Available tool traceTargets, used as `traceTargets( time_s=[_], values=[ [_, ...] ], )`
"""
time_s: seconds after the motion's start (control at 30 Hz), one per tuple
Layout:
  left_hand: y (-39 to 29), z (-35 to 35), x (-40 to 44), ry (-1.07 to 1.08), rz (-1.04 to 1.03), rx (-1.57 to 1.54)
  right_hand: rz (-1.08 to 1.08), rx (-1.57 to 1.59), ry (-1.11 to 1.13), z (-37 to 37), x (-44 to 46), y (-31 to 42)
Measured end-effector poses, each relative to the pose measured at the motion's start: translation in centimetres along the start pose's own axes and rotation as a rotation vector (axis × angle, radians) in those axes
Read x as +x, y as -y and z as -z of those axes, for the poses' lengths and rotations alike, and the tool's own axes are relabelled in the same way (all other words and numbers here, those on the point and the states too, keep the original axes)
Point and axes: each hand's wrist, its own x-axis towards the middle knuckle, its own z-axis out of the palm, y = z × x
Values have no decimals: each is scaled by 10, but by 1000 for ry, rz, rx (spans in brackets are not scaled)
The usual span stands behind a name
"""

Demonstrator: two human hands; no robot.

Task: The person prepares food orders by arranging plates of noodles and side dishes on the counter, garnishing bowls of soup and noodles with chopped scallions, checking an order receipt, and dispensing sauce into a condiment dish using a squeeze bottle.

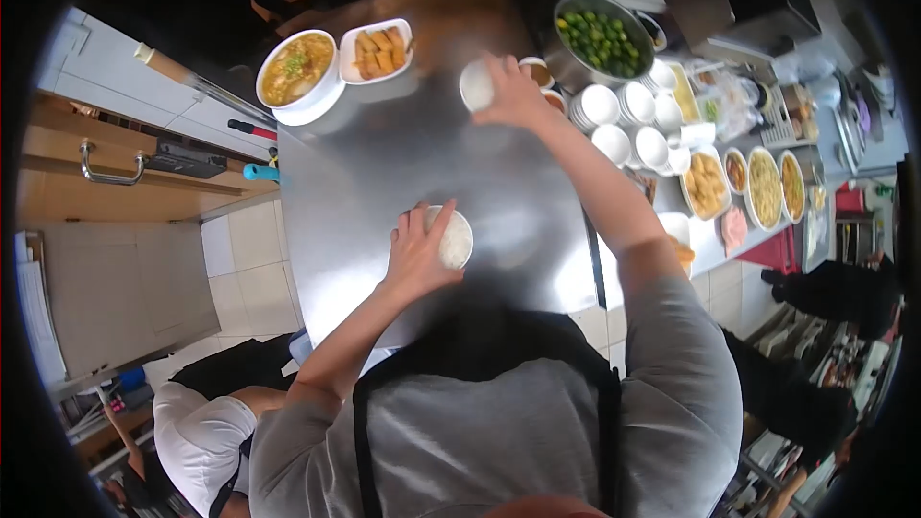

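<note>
My left hand (417, 251) is closed over a small white bowl of rice (457, 242) near the front of the steel table (384, 163). Its fingers lie across the rim, and the palm covers the bowl's left side. Farther away, my right hand (518, 96) grips another white bowl of rice (474, 88) by its right side. Whether either bowl rests on the table or is slightly raised, I cannot tell. Two small cups of brown sauce (537, 71) sit just beyond and beside my right hand, partly hidden by it.
A bowl of soup (298, 67) and a dish of fried rolls (380, 51) stand at the far left. Rightward are a pot of green vegetables (602, 43), stacked white bowls (611, 144) and several food trays (765, 187). A person in a white sleeve (197, 436) is at lower left.
</note>
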Motion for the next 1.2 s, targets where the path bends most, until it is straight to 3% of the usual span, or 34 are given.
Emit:
traceTargets(
  time_s=[0.23, 0.47, 0.53, 0.57, 0.63, 0.67, 0.73, 0.8, 1.03, 1.2],
  values=[
    [25, 19, 48, -20, 56, -4, -246, -6, 25, -38, 185, -2],
    [44, 15, 133, -74, -98, 27, -245, -18, 112, -51, 222, 2],
    [47, 13, 157, -54, -127, 68, -202, 266, 162, -48, 226, -18],
    [47, 12, 170, -48, -129, 108, -212, 263, 156, -44, 221, -27],
    [49, 8, 196, -38, -158, 148, -108, 164, -91, -19, 192, -35],
    [52, 5, 209, -107, -159, 224, -130, 158, -107, -9, 168, -40],
    [51, 11, 237, -138, -157, 295, 106, 478, -262, 15, 94, -46],
    [42, 25, 257, -36, -98, 306, 117, 652, -260, 36, 5, -43],
    [47, 11, 292, -151, 57, 580, -216, 502, -319, 60, -245, -53],
    [0, 12, 246, -373, 55, 445, -403, 310, -662, 82, -351, -58]
  ],
)
